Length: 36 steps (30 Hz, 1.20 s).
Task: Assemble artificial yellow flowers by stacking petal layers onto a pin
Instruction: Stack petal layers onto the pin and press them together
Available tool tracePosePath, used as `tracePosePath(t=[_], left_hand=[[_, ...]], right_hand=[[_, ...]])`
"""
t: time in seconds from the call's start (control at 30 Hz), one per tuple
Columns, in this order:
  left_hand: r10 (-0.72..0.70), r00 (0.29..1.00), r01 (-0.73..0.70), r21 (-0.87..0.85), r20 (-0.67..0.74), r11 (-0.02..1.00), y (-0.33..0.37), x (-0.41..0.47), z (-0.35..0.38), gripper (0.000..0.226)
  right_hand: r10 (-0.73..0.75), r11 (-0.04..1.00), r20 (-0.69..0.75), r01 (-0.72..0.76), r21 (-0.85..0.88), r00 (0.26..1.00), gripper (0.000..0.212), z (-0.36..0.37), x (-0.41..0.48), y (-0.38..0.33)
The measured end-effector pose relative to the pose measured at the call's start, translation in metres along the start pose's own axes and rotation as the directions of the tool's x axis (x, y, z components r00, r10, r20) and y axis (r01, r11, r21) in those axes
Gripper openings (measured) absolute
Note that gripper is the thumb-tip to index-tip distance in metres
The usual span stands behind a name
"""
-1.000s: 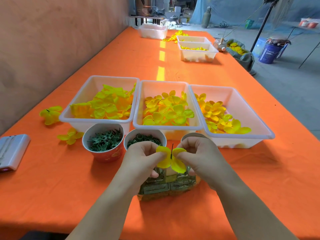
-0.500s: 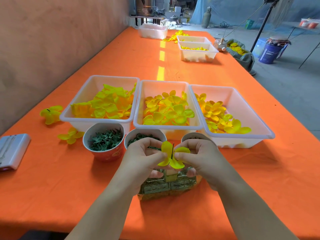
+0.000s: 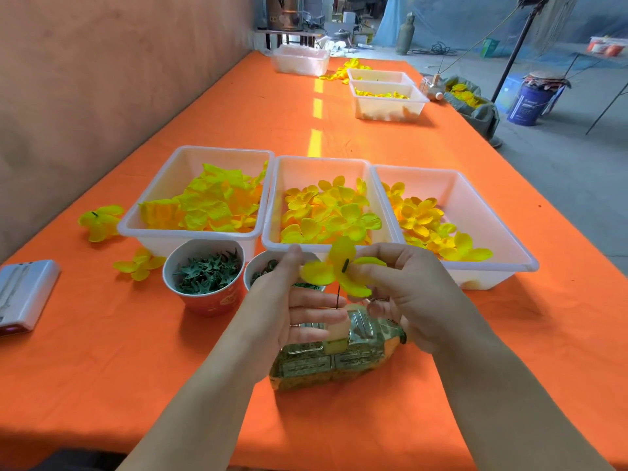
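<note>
We see a bright, daylit scene, with light coming from the open area at the far right. A strip of sunlight point(image 3: 316, 107) glares yellow along the orange table point(image 3: 102, 351). Soft shadows fall toward us and to the left beneath the white bins point(image 3: 503, 266) and our forearms. Colours look heavily saturated. The wide lens bows the table edges outward. The left hand point(image 3: 285, 300) shows slight motion blur, and the far background looks soft.

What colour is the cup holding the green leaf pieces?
Red outside, white inside: the cup, head view.
</note>
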<state>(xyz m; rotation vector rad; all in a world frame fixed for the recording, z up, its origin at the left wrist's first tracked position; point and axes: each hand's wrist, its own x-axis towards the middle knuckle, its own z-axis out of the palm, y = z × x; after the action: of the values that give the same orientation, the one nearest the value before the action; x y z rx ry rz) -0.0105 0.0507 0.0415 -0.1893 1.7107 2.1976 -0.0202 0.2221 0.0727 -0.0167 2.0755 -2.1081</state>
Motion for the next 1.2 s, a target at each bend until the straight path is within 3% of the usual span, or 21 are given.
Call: tracePosePath(t=[0.07,0.13,0.2,0.23,0.27,0.33,0.5,0.67,0.9,1.07,1.2], left_hand=[[-0.031,1.000,0.031,-0.024,-0.002,0.999,0.000,0.001,-0.004,0.076],[0.008,0.998,-0.007,0.019,-0.057,1.000,-0.003,0.001,-0.007,0.063],[0.130,0.984,-0.095,0.256,-0.125,0.962,-0.009,0.000,-0.010,0.021],[0.222,0.967,-0.149,0.429,-0.125,0.891,-0.012,0.000,-0.012,0.011],[0.292,0.952,-0.196,0.562,-0.086,0.804,-0.016,0.000,-0.014,0.010],[0.331,0.944,-0.256,0.666,0.016,0.701,-0.021,-0.002,-0.009,0.011],[0.436,0.900,-0.305,0.711,-0.003,0.634,-0.026,0.005,0.003,0.009],[0.408,0.913,-0.284,0.714,-0.002,0.640,-0.027,0.007,-0.001,0.015],[0.401,0.915,-0.330,0.647,0.040,0.688,-0.030,0.007,-0.001,0.016],[0.445,0.895,-0.354,0.603,-0.003,0.716,-0.031,0.008,0.001,0.012],[0.523,0.853,-0.450,0.522,0.009,0.725,-0.019,0.002,0.008,0.013]], right_hand=[[0.004,0.998,-0.030,-0.002,0.067,1.000,0.024,-0.001,0.003,-0.004],[-0.003,0.994,-0.054,0.009,0.107,0.999,0.018,-0.003,0.004,-0.007],[-0.010,0.992,-0.062,0.018,0.125,0.998,0.008,-0.006,0.005,-0.007],[-0.015,0.991,-0.063,0.023,0.129,0.998,0.018,-0.008,0.005,-0.007],[-0.009,0.992,-0.069,0.018,0.127,0.998,0.027,-0.009,0.004,-0.007],[0.003,0.992,-0.086,0.008,0.123,0.996,0.029,-0.010,0.003,-0.005],[0.044,0.993,-0.095,-0.033,0.112,0.995,0.008,-0.009,0.001,0.001],[0.057,0.992,-0.113,-0.044,0.116,0.992,0.004,-0.010,-0.001,0.001],[0.082,0.989,-0.116,-0.067,0.129,0.990,0.010,-0.012,-0.002,0.004],[0.065,0.992,-0.113,-0.051,0.119,0.992,0.038,-0.013,-0.004,0.003],[0.065,0.991,-0.093,-0.053,0.119,0.994,0.015,-0.015,-0.005,0.002]])
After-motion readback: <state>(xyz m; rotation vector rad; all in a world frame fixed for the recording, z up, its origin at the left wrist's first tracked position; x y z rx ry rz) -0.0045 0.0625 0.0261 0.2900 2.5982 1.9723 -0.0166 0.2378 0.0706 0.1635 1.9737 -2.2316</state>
